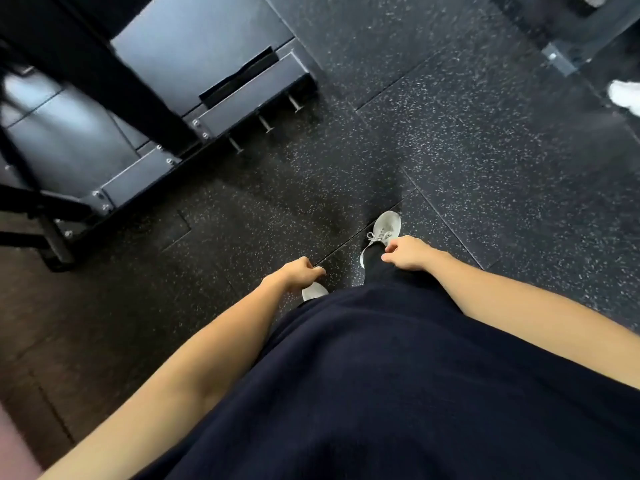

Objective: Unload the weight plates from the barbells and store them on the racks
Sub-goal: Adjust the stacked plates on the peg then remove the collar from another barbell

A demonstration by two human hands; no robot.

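Left hand (pixel 300 274): loosely curled, holding nothing.
Right hand (pixel 408 252): loosely curled, holding nothing.
Far left: black rack base (pixel 221 109) with three pegs (pixel 266 123).

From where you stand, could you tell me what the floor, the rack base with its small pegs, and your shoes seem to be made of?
Floor: looks like black rubber tiling, matte, flecked with pale specks and showing seams between tiles.
Rack base: probably steel, dark painted with a soft sheen, joined by bolt heads.
Pegs: seemingly bare metal, grey and slightly shiny.
Shoes: light grey, laced; fabric or mesh uppers perhaps, too blurred to say.
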